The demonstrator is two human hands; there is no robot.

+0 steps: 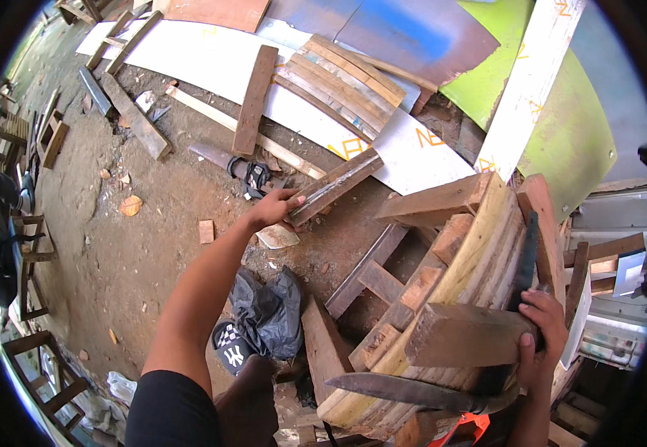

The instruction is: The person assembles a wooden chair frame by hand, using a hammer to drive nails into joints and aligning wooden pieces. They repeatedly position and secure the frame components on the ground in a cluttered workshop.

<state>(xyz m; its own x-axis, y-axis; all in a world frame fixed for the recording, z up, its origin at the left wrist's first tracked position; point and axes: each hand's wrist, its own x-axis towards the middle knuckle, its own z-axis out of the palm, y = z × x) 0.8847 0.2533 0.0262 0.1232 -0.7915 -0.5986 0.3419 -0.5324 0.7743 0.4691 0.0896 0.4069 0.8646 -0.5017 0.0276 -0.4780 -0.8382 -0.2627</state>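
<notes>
My left hand (275,208) reaches out over the dirt floor, its fingers closed round the near end of a short wooden plank (342,182). The plank slants up and away to the right, with a pale worn strip along its edge. On the right, my right hand (543,320) grips the end of a thick brown wood block (468,335) above a rough timber workbench (487,253). A long, dark curved blade (390,389) lies on the bench just below the block. Another dark, narrow blade-like piece (530,253) runs beyond my right fingers; its far end is plain, its near end hidden.
White printed boards (211,56) with several slats (338,82) stretch across the back. A green sheet (576,127) lies right of them. Loose planks (135,115), a sandal (252,177) and a grey plastic bag (267,309) are on the ground. An orange piece (468,428) shows under the bench's near edge.
</notes>
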